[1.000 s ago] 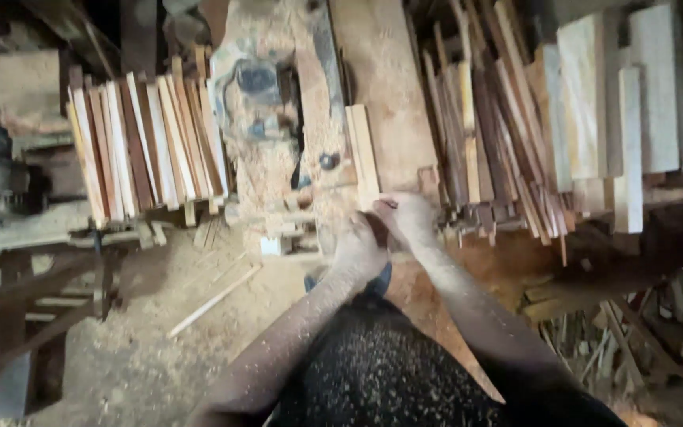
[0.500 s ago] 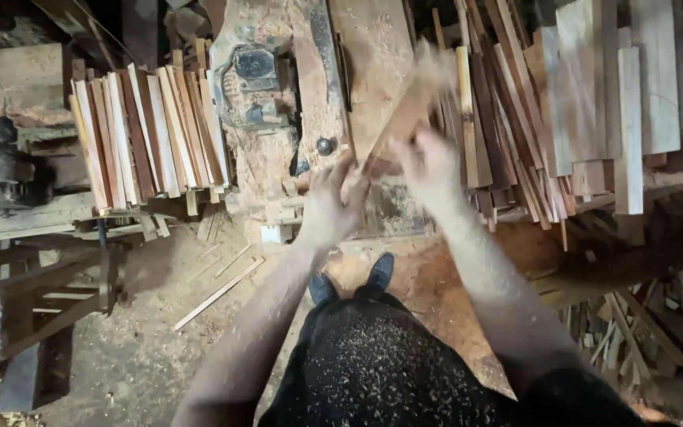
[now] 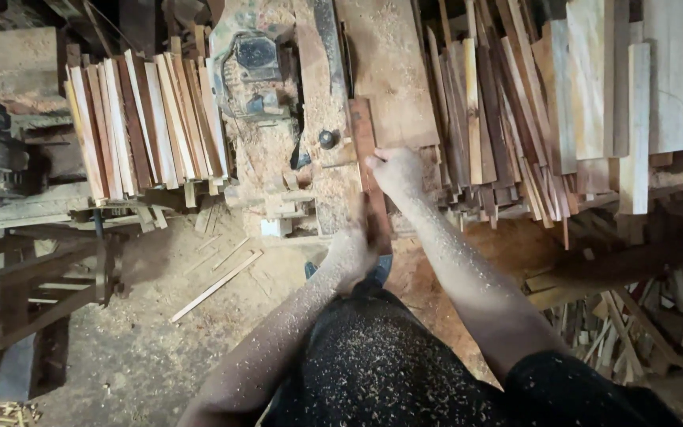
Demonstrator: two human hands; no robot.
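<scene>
Step in hand: feeding a narrow reddish wooden strip [image 3: 364, 158] lengthwise along the machine, as it looks from how both hands lie on it.
Left hand [image 3: 351, 249]: at the strip's near end, fingers closed round it, skin dusted with sawdust.
Right hand [image 3: 395, 170]: farther along, pressing down on the strip's right edge, fingers curled over it rather than loose.
Strip's place: on the sawdust-caked tabletop [image 3: 389, 71], running near to far, just right of a small dark knob [image 3: 327, 139].
Next move, as a judgement: a steady push away from the body, the strip kept flat and straight, fingers kept clear of whatever cuts; the cutter itself cannot be made out.
Floor [image 3: 136, 332]: packed dirt and sawdust, a loose thin stick [image 3: 215, 286] lying at a slant.
Left stack [image 3: 144, 126]: sawn slats side by side, pale and red-brown, rough-faced.
Motor housing [image 3: 258, 67]: dark metal, thick with dust, left of the strip.
Right stack [image 3: 563, 103]: longer boards and thin offcuts, mixed widths, ends ragged.
</scene>
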